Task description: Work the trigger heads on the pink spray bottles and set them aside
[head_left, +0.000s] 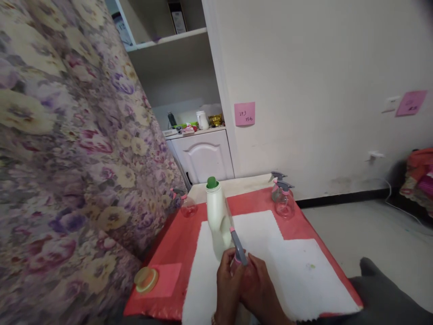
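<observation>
My left hand [227, 280] and my right hand [257, 285] are closed together around a small spray bottle; its grey and pink trigger head [238, 247] sticks up between them, and the bottle's body is hidden. Just beyond my hands stands a white plastic bottle [217, 221] with a green top, upright on white paper [267, 257] spread over a red table [176, 243].
Two clear pink spray bottles stand at the table's far corners, one on the left [187, 205] and one on the right [283, 198]. A yellow-green lid [146, 279] lies on a pink note near the front left. A floral curtain [67, 158] hangs at left; a white cabinet [203, 155] stands behind.
</observation>
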`<state>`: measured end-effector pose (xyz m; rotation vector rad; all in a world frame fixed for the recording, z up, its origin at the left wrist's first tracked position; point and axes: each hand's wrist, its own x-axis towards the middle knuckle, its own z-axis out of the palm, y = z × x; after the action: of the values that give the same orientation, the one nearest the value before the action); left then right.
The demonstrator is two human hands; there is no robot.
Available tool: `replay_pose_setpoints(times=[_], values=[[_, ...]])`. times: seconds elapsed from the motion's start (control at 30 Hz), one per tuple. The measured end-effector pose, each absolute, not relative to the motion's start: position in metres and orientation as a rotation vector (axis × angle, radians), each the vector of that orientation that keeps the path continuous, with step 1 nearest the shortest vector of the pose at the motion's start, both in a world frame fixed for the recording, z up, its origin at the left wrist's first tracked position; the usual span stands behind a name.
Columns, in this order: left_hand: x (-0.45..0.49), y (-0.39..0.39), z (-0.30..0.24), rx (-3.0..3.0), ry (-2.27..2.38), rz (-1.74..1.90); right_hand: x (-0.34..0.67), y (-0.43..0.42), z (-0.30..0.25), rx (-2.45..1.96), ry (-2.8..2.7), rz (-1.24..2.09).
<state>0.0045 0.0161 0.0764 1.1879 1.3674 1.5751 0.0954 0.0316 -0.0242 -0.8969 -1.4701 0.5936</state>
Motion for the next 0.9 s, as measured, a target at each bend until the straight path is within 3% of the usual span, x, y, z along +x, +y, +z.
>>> replay_pose_setpoints(times=[0.9], values=[[-0.012,-0.005,0.144,1.109,1.324,1.682,0.098,0.032,-0.037,-0.915,-1.498,0.648]])
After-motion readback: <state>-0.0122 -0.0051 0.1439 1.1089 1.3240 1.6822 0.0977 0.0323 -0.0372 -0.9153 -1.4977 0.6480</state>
